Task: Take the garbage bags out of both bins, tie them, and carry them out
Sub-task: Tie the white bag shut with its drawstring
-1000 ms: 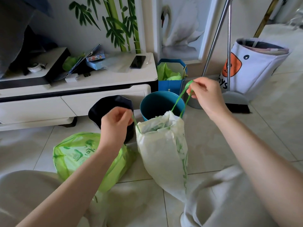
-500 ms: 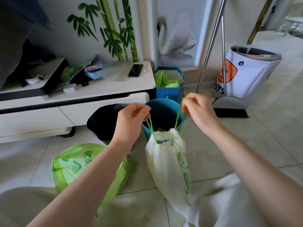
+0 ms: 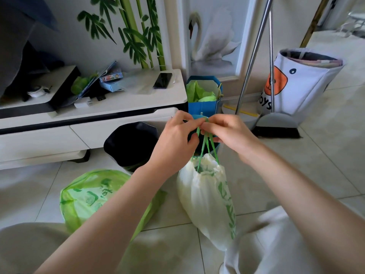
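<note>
A white garbage bag [image 3: 205, 196] with green print hangs over the tiled floor, its mouth gathered tight by green drawstrings [image 3: 206, 144]. My left hand [image 3: 175, 139] and my right hand [image 3: 225, 131] meet above it, fingertips touching, both pinching the strings. A green garbage bag [image 3: 88, 196] lies on the floor at the lower left, partly under my left forearm. Behind my hands stand a black bin [image 3: 130, 144] and a blue bin [image 3: 217, 146], the blue one mostly hidden.
A white TV cabinet [image 3: 126, 113] runs along the left with a phone [image 3: 162, 80] on top. A blue paper bag [image 3: 204, 99], a broom [image 3: 276, 125] with dustpan and a white toy bag [image 3: 300, 82] stand by the wall. My knees fill the bottom edge.
My hands have come together from wide apart, drawing the strings in and closing the white bag's mouth. The bag has shifted slightly right and the view has dropped closer.
</note>
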A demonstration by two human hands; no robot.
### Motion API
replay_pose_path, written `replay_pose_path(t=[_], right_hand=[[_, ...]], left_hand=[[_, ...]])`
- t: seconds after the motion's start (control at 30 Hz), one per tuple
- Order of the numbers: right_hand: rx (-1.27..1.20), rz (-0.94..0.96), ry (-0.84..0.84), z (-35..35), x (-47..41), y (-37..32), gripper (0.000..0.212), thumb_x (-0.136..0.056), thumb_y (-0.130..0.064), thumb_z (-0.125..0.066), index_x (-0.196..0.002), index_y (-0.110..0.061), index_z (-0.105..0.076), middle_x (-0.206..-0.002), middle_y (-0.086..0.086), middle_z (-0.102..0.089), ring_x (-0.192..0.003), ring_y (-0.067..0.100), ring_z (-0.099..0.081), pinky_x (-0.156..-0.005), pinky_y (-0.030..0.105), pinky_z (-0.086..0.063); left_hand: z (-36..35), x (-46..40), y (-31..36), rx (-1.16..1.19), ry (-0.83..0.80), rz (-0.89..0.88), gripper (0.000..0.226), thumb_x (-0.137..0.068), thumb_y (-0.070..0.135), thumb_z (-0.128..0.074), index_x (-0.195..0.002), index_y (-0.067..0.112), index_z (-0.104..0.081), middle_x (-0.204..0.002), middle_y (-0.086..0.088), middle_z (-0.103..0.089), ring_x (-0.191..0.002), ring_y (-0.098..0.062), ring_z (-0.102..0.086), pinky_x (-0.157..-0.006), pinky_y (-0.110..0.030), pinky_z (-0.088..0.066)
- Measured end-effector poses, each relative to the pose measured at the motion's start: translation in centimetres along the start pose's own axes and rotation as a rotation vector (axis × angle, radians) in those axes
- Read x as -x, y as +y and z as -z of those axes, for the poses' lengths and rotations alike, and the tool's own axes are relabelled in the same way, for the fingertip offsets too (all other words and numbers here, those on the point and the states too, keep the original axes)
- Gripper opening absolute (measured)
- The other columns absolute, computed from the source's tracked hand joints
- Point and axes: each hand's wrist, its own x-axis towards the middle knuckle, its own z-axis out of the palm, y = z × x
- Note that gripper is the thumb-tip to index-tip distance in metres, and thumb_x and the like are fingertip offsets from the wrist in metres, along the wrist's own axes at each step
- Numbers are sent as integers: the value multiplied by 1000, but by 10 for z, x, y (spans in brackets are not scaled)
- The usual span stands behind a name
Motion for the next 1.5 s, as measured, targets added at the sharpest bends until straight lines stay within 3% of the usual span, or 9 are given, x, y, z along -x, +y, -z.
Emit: replay_pose_path(t=[0.13, 0.23, 0.33, 0.5, 0.63, 0.73, 1.0, 1.2, 1.5], right_hand=[[32, 57, 21, 0, 3, -2, 13, -85, -20, -66, -77, -11, -70, -84, 8, -73, -78, 9, -63, -83, 32, -50], [9, 100, -24, -1, 8, -6, 15, -86, -21, -65, -79, -8, -69, -85, 9, -72, -79, 6, -62, -81, 27, -49], [-23, 151, -60, -4, 13, -9, 9, -87, -19, -66, -82, -13, -69, -80, 2, -69, -78, 4, -62, -76, 20, -48], [-7, 201, -31, -7, 15, -9, 15, -83, -29, -69, -86, -14, -72, -87, 18, -68, -77, 15, -58, -82, 43, -51], [-7, 248, -5, -5, 14, -13, 18, -85, -25, -66, -86, -8, -71, -77, 21, -62, -70, 15, -51, -70, 34, -43], [-52, 290, 45, 4, 11, -18, 18, -86, -21, -62, -85, -4, -69, -76, 11, -63, -73, 13, -54, -73, 35, -45], [-137, 271, 164, 4, 7, -13, 11, -83, -22, -63, -82, -15, -71, -83, 5, -62, -80, 10, -60, -79, 31, -49], [53, 236, 183, 3, -1, 1, 11, -85, -23, -68, -89, -15, -75, -82, 0, -65, -71, 3, -56, -71, 18, -44], [134, 296, 27, -13, -1, 9, 19, -86, -20, -68, -94, -4, -73, -85, 5, -67, -67, 1, -55, -66, 19, -46]], left_hand=[[1, 8, -9, 372, 211, 260, 27, -80, -3, -53, -99, 10, -68, -97, 7, -62, -91, 3, -58, -83, -15, -45], [-25, 27, -22, 478, -102, 406, 46, -77, 11, -62, -122, 19, -56, -116, 7, -62, -111, -5, -57, -102, -32, -45], [-63, 47, -27, 461, -344, 502, 66, -76, 33, -76, -135, 27, -45, -120, 14, -58, -114, -8, -56, -100, -31, -45], [-105, 45, -24, 545, -77, 635, 42, -74, 40, -77, -109, 22, -64, -100, 5, -70, -82, 1, -65, -76, -19, -53], [-118, 43, -22, 483, 16, 646, 17, -84, 34, -64, -79, 18, -60, -79, -1, -64, -67, -12, -55, -65, -27, -45], [-121, 50, -29, 413, -10, 614, 21, -90, 28, -52, -81, 10, -59, -81, -11, -61, -71, -23, -55, -67, -36, -47], [-112, 67, -61, 436, -180, 547, 34, -96, 29, -44, -71, 8, -39, -62, 1, -35, -59, -13, -30, -57, -31, -31], [-88, 78, -79, 306, -514, 561, 30, -97, 44, -42, -102, 23, -63, -93, 6, -64, -85, -11, -59, -78, -30, -48], [-35, 87, -95, 237, -426, 451, 14, -83, 20, -71, -96, 21, -76, -95, 13, -70, -90, -3, -64, -90, -27, -49]])
